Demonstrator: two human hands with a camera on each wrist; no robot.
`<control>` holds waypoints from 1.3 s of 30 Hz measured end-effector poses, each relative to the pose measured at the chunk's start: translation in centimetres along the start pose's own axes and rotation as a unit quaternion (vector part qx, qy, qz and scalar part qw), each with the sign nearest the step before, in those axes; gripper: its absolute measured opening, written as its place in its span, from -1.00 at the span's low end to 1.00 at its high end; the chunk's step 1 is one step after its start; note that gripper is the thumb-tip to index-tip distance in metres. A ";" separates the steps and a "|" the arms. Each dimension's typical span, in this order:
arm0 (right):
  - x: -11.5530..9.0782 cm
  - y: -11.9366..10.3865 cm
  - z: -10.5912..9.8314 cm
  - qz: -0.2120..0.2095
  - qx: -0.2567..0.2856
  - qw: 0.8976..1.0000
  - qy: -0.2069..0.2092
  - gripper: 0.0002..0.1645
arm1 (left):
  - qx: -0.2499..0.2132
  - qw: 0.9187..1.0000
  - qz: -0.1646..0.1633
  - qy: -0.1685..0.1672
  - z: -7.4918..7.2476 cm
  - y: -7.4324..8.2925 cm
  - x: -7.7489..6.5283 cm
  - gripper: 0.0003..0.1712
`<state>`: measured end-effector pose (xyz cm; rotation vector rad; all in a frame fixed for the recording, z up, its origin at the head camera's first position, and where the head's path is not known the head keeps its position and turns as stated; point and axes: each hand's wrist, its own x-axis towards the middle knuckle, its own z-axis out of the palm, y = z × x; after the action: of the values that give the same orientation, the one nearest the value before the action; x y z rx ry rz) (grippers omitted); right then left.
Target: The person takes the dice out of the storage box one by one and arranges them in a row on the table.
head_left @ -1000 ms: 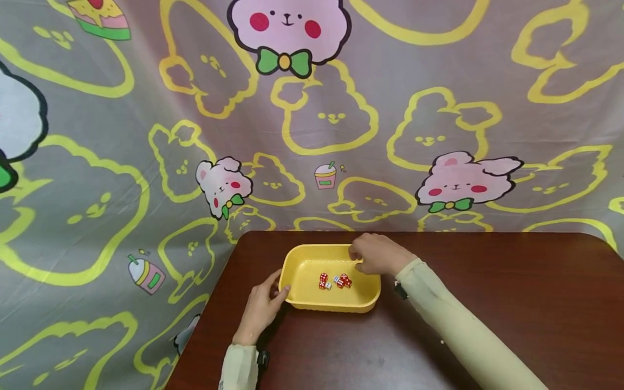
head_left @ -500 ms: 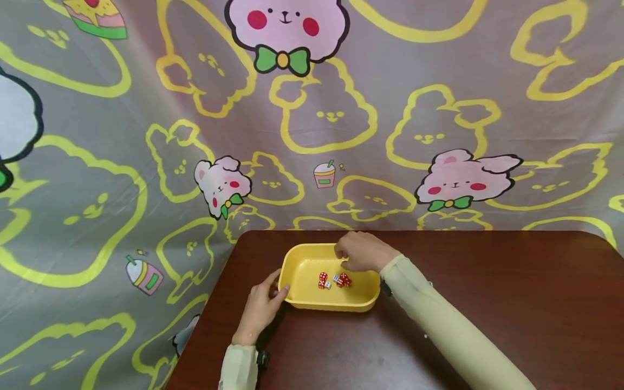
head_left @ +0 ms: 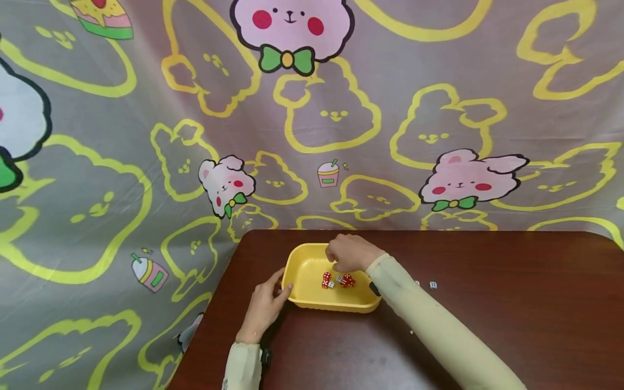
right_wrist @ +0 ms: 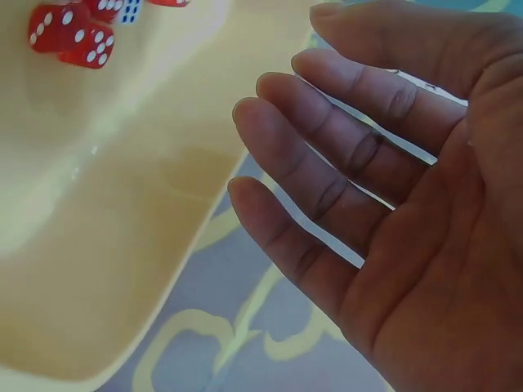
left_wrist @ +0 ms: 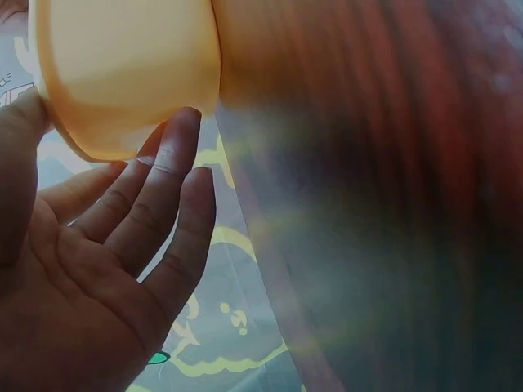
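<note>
Your left hand (head_left: pixel 267 303) grips the left end of the tray (head_left: pixel 333 307), with the thumb at the rim and the fingers round the outside; a firm, gentle hold there should stop it sliding. Your right hand (head_left: pixel 353 253) hangs over the far side of the tray. Its fingers are loose and bent a little, and the right wrist view shows nothing in them. The red dice (head_left: pixel 349 281) sit in the tray in two small bunches, with white dice (head_left: pixel 331 284) among them, just in front of your right hand. Reach down slowly, because the dice lie so close that a bump could push them all about. Your thumb and first finger alone should work best. Lift your wrist so your sleeve (head_left: pixel 416 306) does not brush the rim. Mind your arm, too: a white die (head_left: pixel 433 285) lies on the table (head_left: pixel 512 271) just beyond that sleeve, and a big swing could knock it.
</note>
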<state>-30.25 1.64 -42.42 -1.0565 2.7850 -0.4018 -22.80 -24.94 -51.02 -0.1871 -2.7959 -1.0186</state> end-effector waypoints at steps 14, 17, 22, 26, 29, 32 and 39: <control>1.6 0.3 1.3 0.014 0.008 1.000 -0.023 -0.67 | 0.008 1.000 0.013 0.000 0.0 0.1 0.4 -0.43; 1.9 0.2 1.7 0.018 0.006 0.999 -0.032 -0.59 | 0.007 1.000 0.010 -0.001 0.0 0.1 0.3 -0.43; 2.0 -0.2 2.1 0.041 0.021 0.998 -0.051 -0.52 | 0.015 1.000 0.008 0.002 -0.1 0.2 0.2 -0.42; 2.3 -0.4 2.7 0.057 0.026 0.996 -0.067 -0.51 | 0.014 1.000 0.006 -0.003 -0.1 0.2 0.0 -0.42; 2.6 -0.4 3.1 0.061 0.020 0.995 -0.074 -0.52 | 0.011 1.000 0.005 -0.007 0.0 0.1 -0.2 -0.43; 2.8 -0.2 3.5 0.066 0.013 0.995 -0.077 -0.53 | 0.014 1.000 0.007 -0.005 0.0 0.1 -0.1 -0.43; 3.0 0.3 4.2 0.068 -0.001 0.995 -0.073 -0.60 | 0.018 1.000 0.010 0.002 0.1 0.1 0.0 -0.46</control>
<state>-31.77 -0.93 -46.65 -0.8534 2.7064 -0.2915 -22.83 -24.81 -50.98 -0.2079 -2.8004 -0.9611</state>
